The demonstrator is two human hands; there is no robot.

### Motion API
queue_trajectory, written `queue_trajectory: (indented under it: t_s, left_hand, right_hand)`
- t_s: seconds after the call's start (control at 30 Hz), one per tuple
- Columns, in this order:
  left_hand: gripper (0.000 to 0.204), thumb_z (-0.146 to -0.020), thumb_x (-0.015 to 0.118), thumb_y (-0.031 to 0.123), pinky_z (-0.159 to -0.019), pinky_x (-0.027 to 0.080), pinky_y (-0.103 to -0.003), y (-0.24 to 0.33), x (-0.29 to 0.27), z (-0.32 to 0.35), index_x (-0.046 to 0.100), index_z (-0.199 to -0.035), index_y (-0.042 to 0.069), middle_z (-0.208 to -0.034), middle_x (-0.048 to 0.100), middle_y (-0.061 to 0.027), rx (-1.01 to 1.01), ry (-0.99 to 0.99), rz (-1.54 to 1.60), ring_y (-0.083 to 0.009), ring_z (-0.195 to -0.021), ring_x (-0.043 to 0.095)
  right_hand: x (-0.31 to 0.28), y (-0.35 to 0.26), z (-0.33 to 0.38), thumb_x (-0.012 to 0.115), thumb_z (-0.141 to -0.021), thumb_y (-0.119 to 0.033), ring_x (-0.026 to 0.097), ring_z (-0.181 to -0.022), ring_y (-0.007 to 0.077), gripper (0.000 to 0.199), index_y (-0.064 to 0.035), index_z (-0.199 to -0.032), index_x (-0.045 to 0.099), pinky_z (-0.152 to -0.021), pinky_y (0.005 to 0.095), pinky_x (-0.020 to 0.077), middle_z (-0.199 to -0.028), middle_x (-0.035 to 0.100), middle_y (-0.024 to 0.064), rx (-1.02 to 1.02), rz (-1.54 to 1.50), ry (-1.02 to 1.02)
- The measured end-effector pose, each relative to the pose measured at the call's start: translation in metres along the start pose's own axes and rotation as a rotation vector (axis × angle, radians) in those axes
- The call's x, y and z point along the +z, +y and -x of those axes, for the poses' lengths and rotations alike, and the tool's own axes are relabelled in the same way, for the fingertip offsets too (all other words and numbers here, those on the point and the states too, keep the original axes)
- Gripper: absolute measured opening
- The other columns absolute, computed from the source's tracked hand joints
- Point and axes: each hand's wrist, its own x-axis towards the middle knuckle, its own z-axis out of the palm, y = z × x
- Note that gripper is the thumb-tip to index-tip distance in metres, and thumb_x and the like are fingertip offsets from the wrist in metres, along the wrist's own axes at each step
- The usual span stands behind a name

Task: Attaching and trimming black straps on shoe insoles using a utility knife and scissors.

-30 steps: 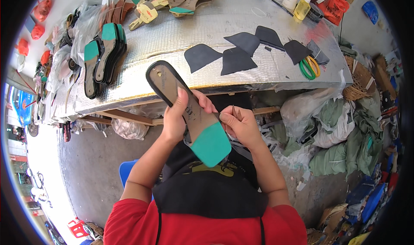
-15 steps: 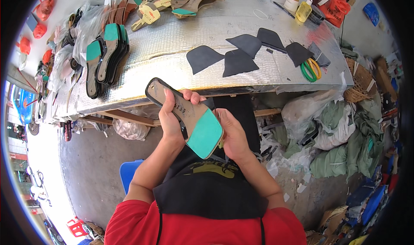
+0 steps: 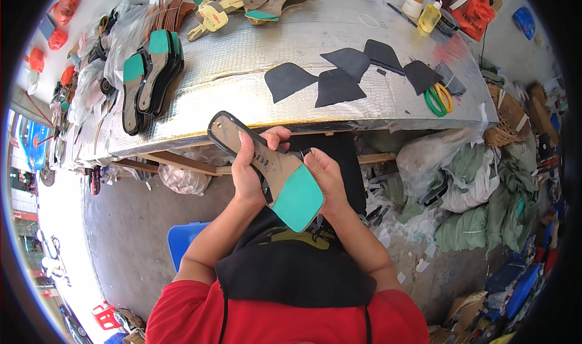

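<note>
In my left hand point(image 3: 251, 168) is a shoe insole point(image 3: 267, 157), tan with a black edge and a teal toe, tilted toe-down toward me. My left thumb lies along its near-left side and the fingers wrap over the far side. My right hand point(image 3: 326, 179) is closed at the right edge beside the teal part, thumb and forefinger pinched together. A small dark bit of edging shows at those fingertips; the other right fingers are partly hidden behind the insole. Beyond my hands, several black leather-like pieces point(image 3: 339, 88) lie on the silver-covered table point(image 3: 236, 95).
Stacked finished-looking insoles point(image 3: 160, 71) stand at the table's left. A heap of insole boards point(image 3: 267, 1) sits at the back. Green and yellow tape rolls point(image 3: 435, 100), a yellow bottle point(image 3: 429, 16) and a jar point(image 3: 413, 6) are at the right. Bagged scraps point(image 3: 461, 180) fill the floor right.
The insole has shifted slightly down and right and turned a little in my hands. My right fingers have moved up to its edge, more tightly pinched.
</note>
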Motion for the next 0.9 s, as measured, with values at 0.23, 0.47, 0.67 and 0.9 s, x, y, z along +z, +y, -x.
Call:
queue_trajectory:
  t_s: [0.23,0.47,0.67,0.9]
  left_hand:
    - [0.066,-0.102,0.018,0.053,-0.095,0.034,-0.034,0.0,-0.007,-0.002,0.055,-0.081,0.002,-0.11,0.059,-0.0151,0.139,-0.191,-0.194,-0.0213,-0.098,0.048]
    - [0.063,-0.102,0.02,0.052,-0.093,0.036,-0.037,-0.005,-0.002,0.0,0.052,-0.076,0.003,-0.102,0.061,-0.0184,0.095,-0.109,-0.142,-0.0256,-0.096,0.048]
    - [0.067,-0.103,0.017,0.052,-0.094,0.036,-0.036,-0.004,-0.005,-0.002,0.056,-0.08,0.002,-0.101,0.062,-0.0172,0.029,-0.108,-0.079,-0.0239,-0.098,0.052]
    - [0.064,-0.102,0.021,0.051,-0.096,0.035,-0.038,-0.009,-0.003,-0.001,0.052,-0.076,0.002,-0.098,0.06,-0.0181,0.143,-0.148,-0.239,-0.0262,-0.1,0.051]
  right_hand:
    - [-0.006,-0.001,0.009,0.06,-0.097,-0.028,0.051,-0.067,0.0012,0.024,-0.0038,-0.095,0.057,-0.058,0.0175,0.041,-0.078,0.058,-0.0023,-0.054,0.211,0.094]
    - [-0.006,0.001,0.009,0.057,-0.099,-0.029,0.048,-0.065,0.0005,0.025,-0.0049,-0.092,0.057,-0.057,0.0173,0.0395,-0.076,0.057,-0.0036,-0.041,0.148,0.04]
    - [-0.006,0.007,0.008,0.056,-0.099,-0.03,0.046,-0.062,0.0008,0.027,-0.0061,-0.087,0.057,-0.055,0.0176,0.0384,-0.074,0.055,-0.0041,-0.057,0.127,0.026]
    - [-0.008,0.002,0.01,0.051,-0.101,-0.036,0.047,-0.062,0.0021,0.031,-0.0072,-0.091,0.057,-0.054,0.0185,0.0402,-0.076,0.054,-0.0047,0.179,-0.094,0.195]
